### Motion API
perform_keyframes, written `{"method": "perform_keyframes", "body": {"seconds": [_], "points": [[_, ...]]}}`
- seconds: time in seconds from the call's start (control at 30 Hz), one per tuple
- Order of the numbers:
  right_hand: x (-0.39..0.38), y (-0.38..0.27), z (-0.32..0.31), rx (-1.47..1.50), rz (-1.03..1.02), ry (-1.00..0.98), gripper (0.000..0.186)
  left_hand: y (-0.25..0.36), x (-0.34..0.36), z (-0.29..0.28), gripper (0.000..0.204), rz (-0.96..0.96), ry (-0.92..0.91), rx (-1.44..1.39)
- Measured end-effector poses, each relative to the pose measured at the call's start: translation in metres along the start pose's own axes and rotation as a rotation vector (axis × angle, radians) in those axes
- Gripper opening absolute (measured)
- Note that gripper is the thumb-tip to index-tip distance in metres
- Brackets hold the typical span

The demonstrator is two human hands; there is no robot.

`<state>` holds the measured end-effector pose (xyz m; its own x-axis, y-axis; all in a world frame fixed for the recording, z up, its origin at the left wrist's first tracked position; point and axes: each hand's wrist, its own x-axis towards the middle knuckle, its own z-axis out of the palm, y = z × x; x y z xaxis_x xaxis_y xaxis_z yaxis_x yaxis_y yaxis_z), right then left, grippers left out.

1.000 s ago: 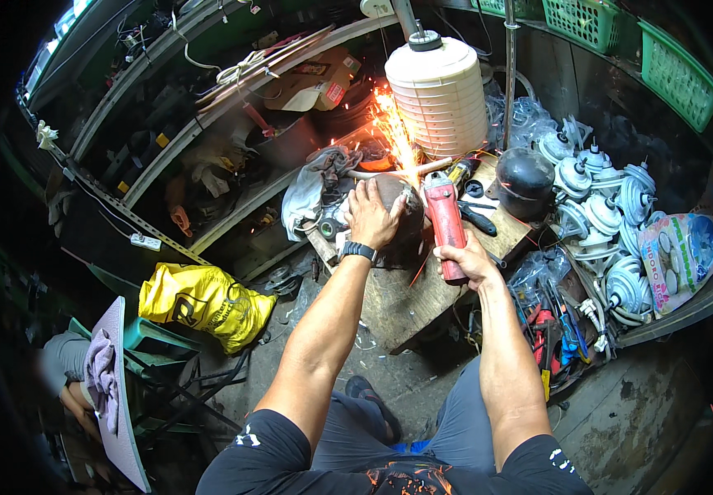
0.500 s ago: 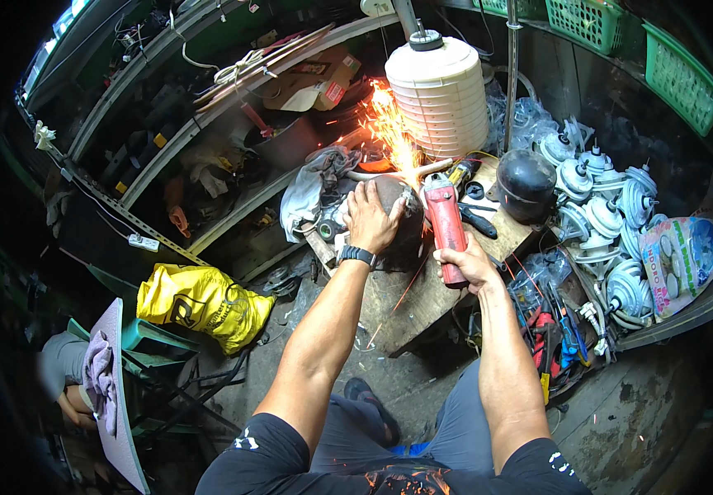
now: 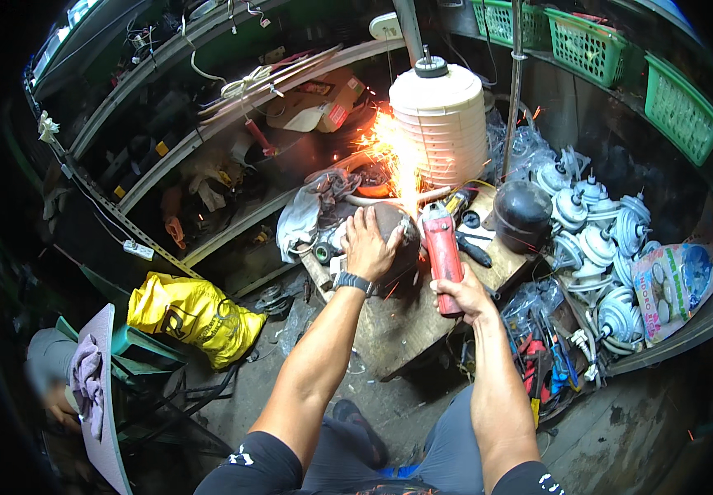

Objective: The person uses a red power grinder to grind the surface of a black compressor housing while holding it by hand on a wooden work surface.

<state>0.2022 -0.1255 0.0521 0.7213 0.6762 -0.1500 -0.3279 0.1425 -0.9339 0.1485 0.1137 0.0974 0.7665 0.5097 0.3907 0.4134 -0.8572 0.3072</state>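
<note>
My left hand [image 3: 366, 247] lies with fingers spread over a dark, rounded metal casing [image 3: 407, 254] on the wooden work surface. In my right hand [image 3: 465, 295] is the rear body of a red angle grinder [image 3: 441, 252], with its head at the casing's right edge. Bright orange sparks [image 3: 402, 157] spray up and away from the contact spot, which glare hides along with the disc. Behind the sparks stands a ribbed white drum [image 3: 439, 115]. A black dome [image 3: 522, 214] sits to the right of the grinder, and a grey rag [image 3: 311, 210] lies left of the casing.
White disc-shaped parts [image 3: 597, 243] are piled at the right, above assorted hand tools [image 3: 548, 363]. Green baskets [image 3: 682, 107] line the back right. A yellow bag [image 3: 195, 318] rests on the floor at left, near a person seated behind a tilted board [image 3: 102, 396].
The spark spray looks wider and brighter around the drum's base. The view has shifted slightly, while both hands keep their places on the casing and the grinder.
</note>
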Motion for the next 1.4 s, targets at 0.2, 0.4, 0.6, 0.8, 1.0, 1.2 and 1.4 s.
{"method": "perform_keyframes", "body": {"seconds": [0.2, 0.4, 0.6, 0.8, 1.0, 1.2, 1.4], "points": [[0.003, -0.005, 0.007, 0.034, 0.033, 0.011, 0.070, -0.004, -0.001, 0.001, 0.087, -0.007, 0.007, 0.009], [0.003, -0.005, 0.005, 0.026, 0.027, 0.000, 0.061, -0.004, 0.001, 0.005, 0.087, 0.005, 0.036, 0.008], [0.004, 0.000, -0.001, 0.027, 0.046, 0.000, 0.067, -0.004, 0.000, 0.005, 0.087, 0.042, 0.051, -0.005], [0.009, -0.008, 0.012, 0.029, 0.047, -0.019, 0.066, -0.006, 0.000, 0.003, 0.088, 0.061, 0.069, -0.007], [0.008, -0.014, 0.019, 0.087, -0.010, 0.004, 0.040, -0.009, 0.009, -0.015, 0.116, 0.123, -0.116, 0.011], [-0.004, -0.018, -0.001, 0.026, -0.090, 0.050, 0.051, -0.027, 0.026, -0.037, 0.129, 0.388, -0.233, -0.027], [-0.024, -0.015, 0.008, 0.051, -0.085, 0.034, 0.049, -0.018, 0.012, -0.031, 0.117, 0.288, -0.105, 0.001]]}}
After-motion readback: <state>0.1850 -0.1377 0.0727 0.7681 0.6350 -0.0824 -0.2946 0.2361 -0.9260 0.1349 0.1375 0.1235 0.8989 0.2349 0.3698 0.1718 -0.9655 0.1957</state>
